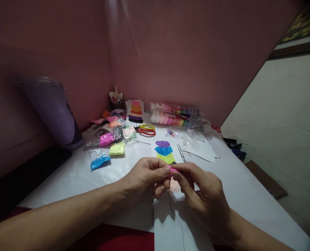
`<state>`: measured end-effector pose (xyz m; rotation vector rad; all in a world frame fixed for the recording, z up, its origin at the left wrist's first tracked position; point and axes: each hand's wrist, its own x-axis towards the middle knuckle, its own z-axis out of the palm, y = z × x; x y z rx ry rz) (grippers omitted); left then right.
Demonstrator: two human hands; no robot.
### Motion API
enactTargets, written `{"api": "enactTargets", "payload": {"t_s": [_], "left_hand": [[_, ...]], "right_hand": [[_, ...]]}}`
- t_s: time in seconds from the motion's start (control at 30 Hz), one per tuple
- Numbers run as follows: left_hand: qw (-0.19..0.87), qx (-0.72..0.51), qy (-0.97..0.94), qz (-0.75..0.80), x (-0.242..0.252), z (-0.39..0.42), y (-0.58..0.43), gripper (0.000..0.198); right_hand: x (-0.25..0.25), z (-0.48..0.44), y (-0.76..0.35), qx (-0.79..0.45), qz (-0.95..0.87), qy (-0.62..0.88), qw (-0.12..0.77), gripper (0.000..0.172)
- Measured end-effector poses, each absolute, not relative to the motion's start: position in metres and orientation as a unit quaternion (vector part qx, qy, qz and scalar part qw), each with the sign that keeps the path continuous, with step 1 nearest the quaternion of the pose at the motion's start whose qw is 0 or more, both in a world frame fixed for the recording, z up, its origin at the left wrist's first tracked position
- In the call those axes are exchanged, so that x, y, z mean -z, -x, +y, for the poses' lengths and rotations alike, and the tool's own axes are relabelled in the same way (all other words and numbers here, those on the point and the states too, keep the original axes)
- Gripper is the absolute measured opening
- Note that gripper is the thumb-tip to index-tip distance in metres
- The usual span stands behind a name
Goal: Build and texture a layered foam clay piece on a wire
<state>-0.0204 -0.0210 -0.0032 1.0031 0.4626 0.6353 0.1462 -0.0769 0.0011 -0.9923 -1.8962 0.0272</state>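
Observation:
Between my two hands, just above the paper, is a small lump of pink modelling clay (173,170). My left hand (151,174) pinches its left side between thumb and fingers, while my right hand (199,186) grips its right side. Beneath the hands lies a white sheet (167,223) bearing a clay picture (164,151) in purple, blue and yellow-green bands. A pale pink patch (174,186) shows partly behind the fingers. Below it a thin dark line (177,216) runs down the sheet. A cutter knife (181,153) lies right of the picture.
Bagged clay in blue (100,162), yellow (117,149) and pink (106,139) sits at left. Red-and-yellow-handled scissors (146,130) lie farther back, near a striped card (135,111). A large clay pack (174,115) rests by the wall. A purple cylindrical object (52,111) leans at far left.

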Motion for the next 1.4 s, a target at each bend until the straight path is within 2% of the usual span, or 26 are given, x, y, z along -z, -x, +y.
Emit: {"api": "enactTargets", "payload": {"t_s": [0.17, 0.33, 0.57, 0.77, 1.0, 1.23, 1.4], "left_hand": [[0.802, -0.319, -0.458, 0.210, 0.005, -0.018, 0.019, 0.031], [0.798, -0.311, -0.472, 0.209, 0.004, -0.018, 0.021, 0.026], [0.801, -0.336, -0.448, 0.215, 0.002, -0.020, 0.021, 0.021], [0.806, -0.303, -0.465, 0.205, 0.007, -0.018, 0.021, 0.025], [0.797, -0.321, -0.461, 0.224, 0.005, -0.019, 0.021, 0.019], [0.783, -0.382, -0.421, 0.252, -0.002, -0.022, 0.019, 0.013], [0.771, -0.404, -0.402, 0.285, -0.002, -0.017, 0.021, 0.019]], "right_hand": [[0.000, -0.076, -0.146, -0.028, -0.765, 0.401, 0.504, 0.018], [0.000, -0.077, -0.146, -0.037, -0.788, 0.379, 0.485, 0.026], [0.001, -0.075, -0.148, -0.047, -0.777, 0.401, 0.482, 0.016], [0.000, -0.077, -0.148, -0.049, -0.793, 0.376, 0.476, 0.022], [0.002, -0.075, -0.146, -0.019, -0.776, 0.415, 0.475, 0.011], [0.001, -0.076, -0.147, -0.067, -0.716, 0.461, 0.519, 0.005], [0.001, -0.077, -0.147, -0.088, -0.644, 0.486, 0.585, 0.008]]}}
